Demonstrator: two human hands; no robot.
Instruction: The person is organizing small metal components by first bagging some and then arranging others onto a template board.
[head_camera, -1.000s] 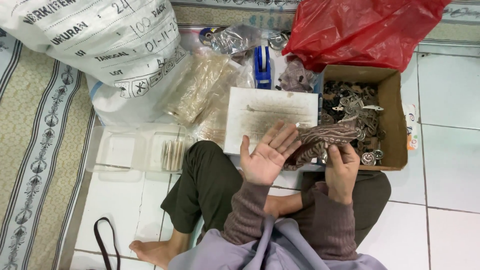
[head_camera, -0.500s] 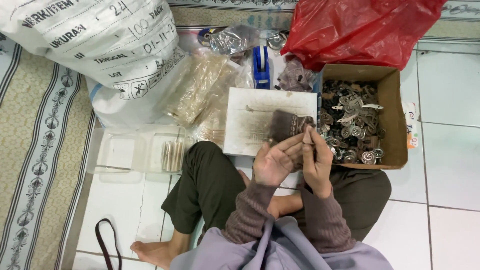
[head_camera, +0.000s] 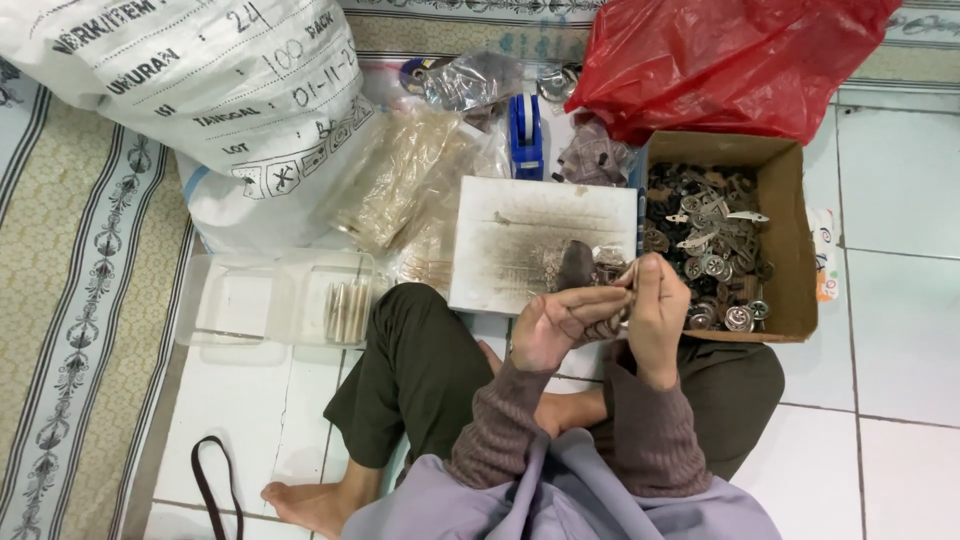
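Both hands now meet over the lap, up from a second ago: left hand (head_camera: 565, 325) cupped with fingers curled around small dark metal pieces (head_camera: 578, 268), right hand (head_camera: 655, 305) pinching one at them, away from the brown cardboard box (head_camera: 790, 240).

sack (head_camera: 190, 90): showing white with dark printed lettering
plastic bag (head_camera: 730, 60): glowing bright red
box (head_camera: 790, 240): showing plain brown cardboard
metal pieces (head_camera: 710, 250): lying dull grey and silver
tape dispenser (head_camera: 526, 135): showing blue
board (head_camera: 530, 240): showing white, smudged with dark streaks
rug (head_camera: 70, 300): running beige with a pale blue-grey floral border
trousers (head_camera: 420, 370): showing dark olive
sleeves (head_camera: 500, 440): showing brownish mauve ribbing
floor (head_camera: 900, 200): showing white tiles
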